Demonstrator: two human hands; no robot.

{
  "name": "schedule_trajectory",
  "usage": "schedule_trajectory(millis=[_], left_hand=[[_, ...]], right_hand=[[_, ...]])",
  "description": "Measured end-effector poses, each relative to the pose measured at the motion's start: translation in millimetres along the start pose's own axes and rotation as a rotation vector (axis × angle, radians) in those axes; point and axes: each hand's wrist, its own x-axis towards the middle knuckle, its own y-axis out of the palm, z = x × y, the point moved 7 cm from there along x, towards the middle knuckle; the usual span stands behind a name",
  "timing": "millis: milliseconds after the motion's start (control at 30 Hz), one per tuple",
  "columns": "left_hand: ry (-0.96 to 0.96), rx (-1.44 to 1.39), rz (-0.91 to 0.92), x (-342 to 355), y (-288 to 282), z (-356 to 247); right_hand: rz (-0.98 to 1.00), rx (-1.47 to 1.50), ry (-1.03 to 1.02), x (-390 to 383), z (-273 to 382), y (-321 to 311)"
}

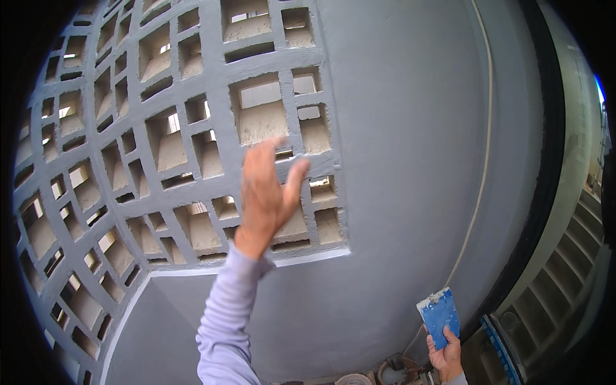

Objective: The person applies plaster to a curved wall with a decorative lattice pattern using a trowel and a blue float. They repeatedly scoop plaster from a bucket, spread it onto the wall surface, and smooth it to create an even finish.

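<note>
My left hand (266, 196) is raised in front of the grey openwork block wall (221, 90), its thumb spread away from the fingers. It holds nothing, and its fingertips are slightly blurred by motion. Whether they touch the wall I cannot tell. At the lower right, my right hand (446, 353) grips a flat blue putty spreader (441, 316), tilted upward. Whitish filler is caked along the spreader's top edge, with specks on its face.
A smooth grey wall (404, 128) adjoins the blocks, with a pale cord (489, 115) hanging down it. A white ledge (301, 258) runs beneath the openings. Buckets (393, 371) stand at the bottom. A dark frame edge (552, 128) and slatted steps (555, 276) lie right.
</note>
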Motion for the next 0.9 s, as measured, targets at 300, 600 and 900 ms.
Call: schedule_trajectory(millis=[300, 600, 900], left_hand=[[-0.162, 0.332, 0.169, 79, 33, 64], [-0.278, 0.304, 0.365, 104, 51, 87], [-0.314, 0.339, 0.279, 100, 45, 81]], right_hand=[[0.208, -0.1, -0.184, -39, 24, 85], [0.403, -0.297, -0.872, -57, 155, 280], [0.234, -0.799, -1.844, -76, 302, 550]])
